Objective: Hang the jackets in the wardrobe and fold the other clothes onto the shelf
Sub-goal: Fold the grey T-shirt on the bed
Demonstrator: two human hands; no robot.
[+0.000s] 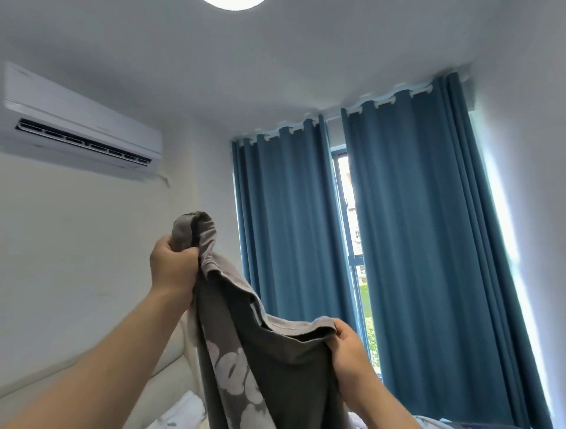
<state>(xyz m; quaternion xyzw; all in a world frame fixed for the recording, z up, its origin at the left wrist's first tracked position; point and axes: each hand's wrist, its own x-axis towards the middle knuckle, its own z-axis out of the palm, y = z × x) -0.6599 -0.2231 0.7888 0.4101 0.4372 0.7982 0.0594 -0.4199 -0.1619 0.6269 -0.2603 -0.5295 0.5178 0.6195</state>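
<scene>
The left hand at ten o'clock and right hand at four grasp the grey printed cotton T-shirt; its bunched edge could slip, spoiling the fold.

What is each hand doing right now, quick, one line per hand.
Left hand: closed, gripping the raised bunched end of the grey shirt.
Right hand: closed, pinching the shirt's lower edge.

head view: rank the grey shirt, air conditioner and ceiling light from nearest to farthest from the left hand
1. grey shirt, gripped in the left hand itself.
2. air conditioner, on the wall up and to the left.
3. ceiling light, overhead at the top edge.
</scene>
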